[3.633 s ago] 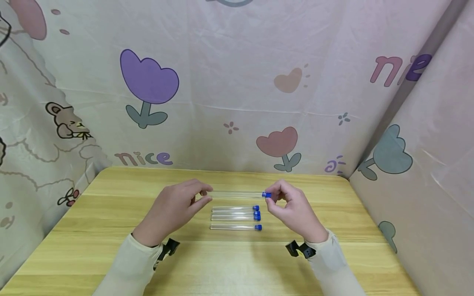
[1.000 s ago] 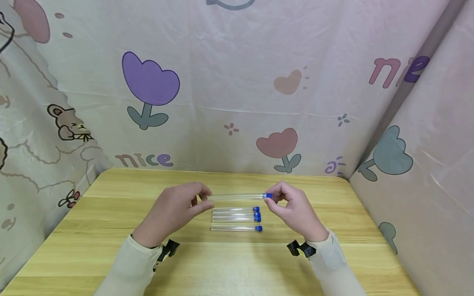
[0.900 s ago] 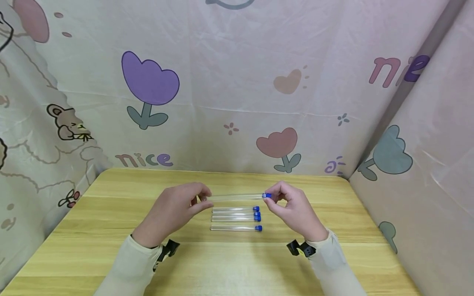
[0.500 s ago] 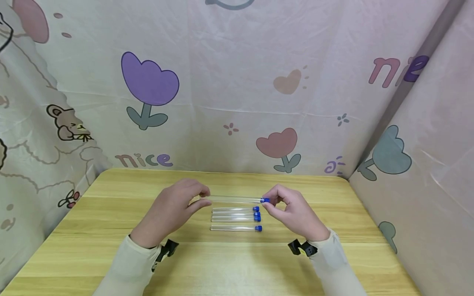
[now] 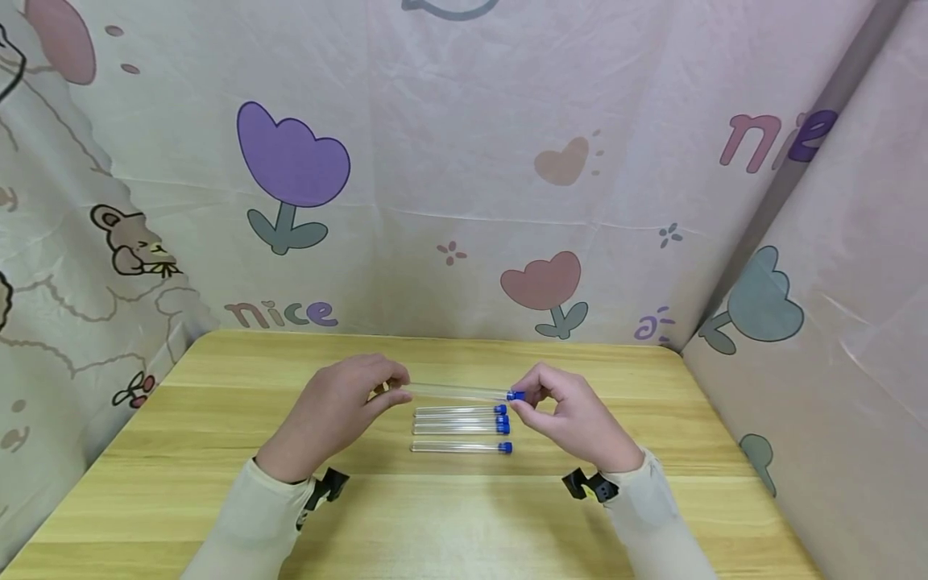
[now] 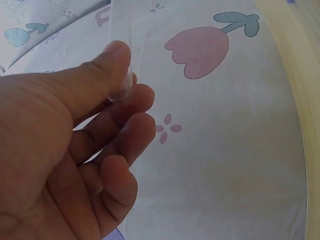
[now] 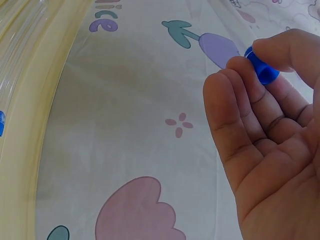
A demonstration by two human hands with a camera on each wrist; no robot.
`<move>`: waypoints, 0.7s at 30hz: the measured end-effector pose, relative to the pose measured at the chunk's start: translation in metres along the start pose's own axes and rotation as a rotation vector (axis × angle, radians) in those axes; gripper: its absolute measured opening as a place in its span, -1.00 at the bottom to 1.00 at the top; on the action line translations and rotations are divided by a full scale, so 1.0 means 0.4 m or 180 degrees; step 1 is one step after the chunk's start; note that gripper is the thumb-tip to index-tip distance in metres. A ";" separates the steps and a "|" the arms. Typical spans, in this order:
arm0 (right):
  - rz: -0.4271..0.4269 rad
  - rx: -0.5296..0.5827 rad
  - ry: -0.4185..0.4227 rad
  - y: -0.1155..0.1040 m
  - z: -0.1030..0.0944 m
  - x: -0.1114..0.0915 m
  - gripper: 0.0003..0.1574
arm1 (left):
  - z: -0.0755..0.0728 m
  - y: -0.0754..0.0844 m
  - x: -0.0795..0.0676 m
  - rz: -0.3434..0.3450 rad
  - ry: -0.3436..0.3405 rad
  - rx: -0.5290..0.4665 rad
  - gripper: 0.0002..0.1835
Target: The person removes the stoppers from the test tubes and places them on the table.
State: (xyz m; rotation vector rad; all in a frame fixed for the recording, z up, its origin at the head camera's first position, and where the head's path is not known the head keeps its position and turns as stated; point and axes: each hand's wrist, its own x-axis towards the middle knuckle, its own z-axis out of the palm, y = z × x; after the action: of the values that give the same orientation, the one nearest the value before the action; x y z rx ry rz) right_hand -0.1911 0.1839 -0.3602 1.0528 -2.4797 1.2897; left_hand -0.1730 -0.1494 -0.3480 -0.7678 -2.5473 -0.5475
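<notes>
A clear test tube with a blue cap lies level between my two hands, above the table. Its rounded end is pinched between thumb and fingers of my left hand, as the left wrist view shows. My right hand pinches the blue cap at the other end. Nearer to me, several more capped test tubes lie side by side on the table, caps to the right. One of them, the front test tube, lies a little apart from the others.
The wooden table ends at a patterned cloth hung behind it. More of that cloth closes in the left and right sides. Each wrist carries a small black camera, such as the left camera.
Over the last second both hands have shifted slightly left, and the held tube's capped end has dropped a little toward the tubes on the table. Both hands keep their pinch; the lying tubes stay put.
</notes>
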 end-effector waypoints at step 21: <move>0.0109 -0.0061 -0.0032 -0.011 -0.003 0.003 -0.72 | 0.000 0.003 0.004 -0.0165 -0.0136 0.0001 -0.85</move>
State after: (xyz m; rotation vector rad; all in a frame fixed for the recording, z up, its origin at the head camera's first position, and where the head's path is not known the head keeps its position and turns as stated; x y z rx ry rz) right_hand -0.1894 0.1825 -0.3561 1.0194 -2.5230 1.2704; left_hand -0.1734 -0.1478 -0.3470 -0.7226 -2.6129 -0.5528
